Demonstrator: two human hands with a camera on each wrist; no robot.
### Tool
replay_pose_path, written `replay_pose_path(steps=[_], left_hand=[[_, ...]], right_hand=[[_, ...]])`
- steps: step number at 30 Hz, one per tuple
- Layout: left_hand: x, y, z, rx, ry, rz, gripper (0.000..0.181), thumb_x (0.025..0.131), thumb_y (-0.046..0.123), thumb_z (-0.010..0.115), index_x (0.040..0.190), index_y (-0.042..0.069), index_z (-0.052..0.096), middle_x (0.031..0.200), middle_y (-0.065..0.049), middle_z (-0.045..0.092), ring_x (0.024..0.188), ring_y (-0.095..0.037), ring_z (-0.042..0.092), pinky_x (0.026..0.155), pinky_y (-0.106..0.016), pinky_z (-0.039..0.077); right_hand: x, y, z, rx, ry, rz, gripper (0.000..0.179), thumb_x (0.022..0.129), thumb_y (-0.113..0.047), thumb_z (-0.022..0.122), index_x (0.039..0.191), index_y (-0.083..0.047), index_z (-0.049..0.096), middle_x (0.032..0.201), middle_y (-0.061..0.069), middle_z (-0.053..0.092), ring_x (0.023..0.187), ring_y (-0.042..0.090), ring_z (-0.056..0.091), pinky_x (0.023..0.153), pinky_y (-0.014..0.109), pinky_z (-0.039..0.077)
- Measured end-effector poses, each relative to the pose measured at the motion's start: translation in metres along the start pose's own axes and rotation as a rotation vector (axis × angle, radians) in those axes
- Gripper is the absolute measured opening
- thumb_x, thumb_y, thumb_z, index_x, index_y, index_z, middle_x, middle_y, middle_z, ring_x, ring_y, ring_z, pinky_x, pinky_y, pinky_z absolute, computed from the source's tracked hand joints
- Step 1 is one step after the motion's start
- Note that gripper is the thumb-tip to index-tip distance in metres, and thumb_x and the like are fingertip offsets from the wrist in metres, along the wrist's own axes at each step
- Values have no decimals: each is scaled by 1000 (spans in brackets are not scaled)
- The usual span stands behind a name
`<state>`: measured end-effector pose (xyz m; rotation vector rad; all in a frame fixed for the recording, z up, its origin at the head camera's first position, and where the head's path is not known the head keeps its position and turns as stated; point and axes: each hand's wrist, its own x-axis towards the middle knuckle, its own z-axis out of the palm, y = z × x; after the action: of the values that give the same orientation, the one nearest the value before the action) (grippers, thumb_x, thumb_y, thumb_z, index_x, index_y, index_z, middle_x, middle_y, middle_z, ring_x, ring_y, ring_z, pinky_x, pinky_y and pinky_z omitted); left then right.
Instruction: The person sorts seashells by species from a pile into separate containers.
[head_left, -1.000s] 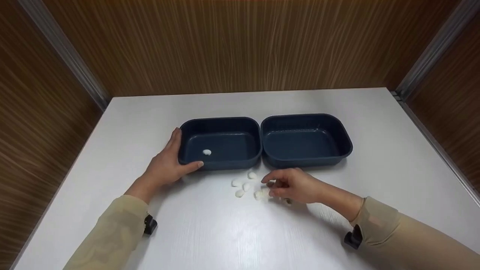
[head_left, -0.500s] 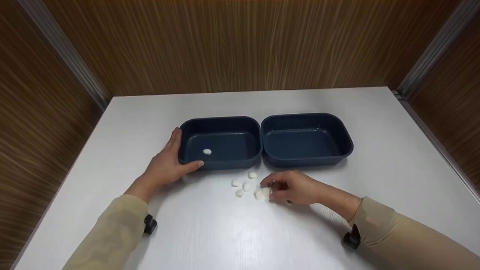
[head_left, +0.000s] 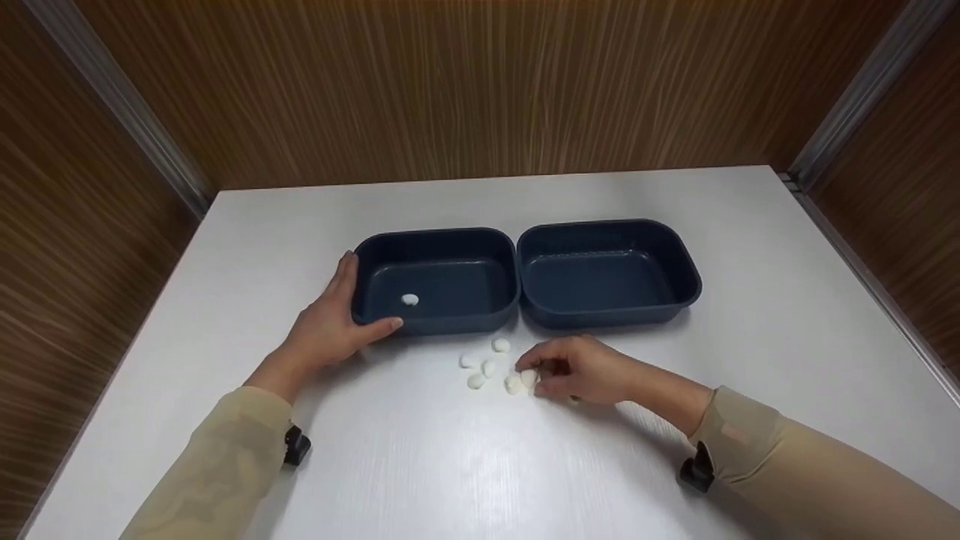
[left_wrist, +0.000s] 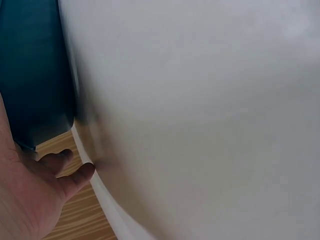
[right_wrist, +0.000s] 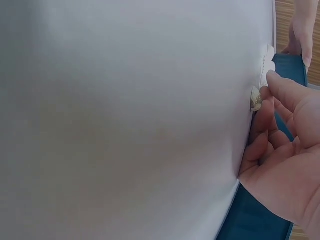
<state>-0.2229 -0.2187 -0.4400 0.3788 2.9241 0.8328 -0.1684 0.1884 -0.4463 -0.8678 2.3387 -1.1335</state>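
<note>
My left hand (head_left: 326,326) rests against the left dark blue box (head_left: 450,326), its fingers along the left wall and its thumb on the front rim. In the left wrist view the fingers (left_wrist: 77,180) look fairly straight. One white pebble (head_left: 409,299) lies inside that box. My right hand (head_left: 589,369) is low over the table, thumb and index finger bent around a small white pebble (head_left: 529,377). Contact on both sides is hard to see. Several similar pebbles (head_left: 475,381) lie just left of it. A cream, rough-looking piece (right_wrist: 256,99) shows by the right fingers.
A second dark blue box (head_left: 611,319) stands beside the first, with no pebble visible in it. Both are on a white table (head_left: 420,465). A wood-grain panel (head_left: 480,90) rises behind, with side panels left and right.
The right thumb and index finger stay around the same pebble, with only a slight shift. The left hand stays on the box. The head view has shifted a little.
</note>
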Motion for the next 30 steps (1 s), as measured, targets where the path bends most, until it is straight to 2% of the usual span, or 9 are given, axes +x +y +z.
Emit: replay_pose_path(steps=[4,9,16,22,30], left_hand=[[0,1,-1,1,-1,-3,129,89,79,65,171,11,-7,178,-8,-6,159,-40,20,122,-58,30],[0,0,-1,0,-2,6,128,89,77,66,170,10,-7,178,-8,-6,160,-40,19,122,-59,30],[0,0,0,-18,-3,3,128,89,77,66,171,11,-8,178,-6,-6,160,-39,21,120,-60,33],[0,0,0,-13,2,6,128,89,77,66,171,11,-7,178,-6,-6,160,-39,21,122,-59,31],[0,0,0,-9,-5,-8,130,88,79,66,170,12,-9,178,-7,-6,160,-39,20,123,-58,29]], right_hand=[[1,-1,0,-23,22,-23,30,94,-4,80,124,-5,76,82,-5,61,70,7,53,65,20,44],[0,-1,2,-13,41,-40,30,94,-3,80,123,-4,75,81,-3,61,68,7,53,63,20,44],[0,0,5,-49,61,1,30,93,-5,81,122,-7,75,82,-6,64,69,5,56,65,21,47],[1,2,6,-31,73,-1,27,93,-4,81,119,-6,75,81,-4,65,63,4,56,59,21,46],[1,0,6,-42,71,7,26,92,-4,81,117,-7,75,80,-6,64,62,4,56,59,21,46]])
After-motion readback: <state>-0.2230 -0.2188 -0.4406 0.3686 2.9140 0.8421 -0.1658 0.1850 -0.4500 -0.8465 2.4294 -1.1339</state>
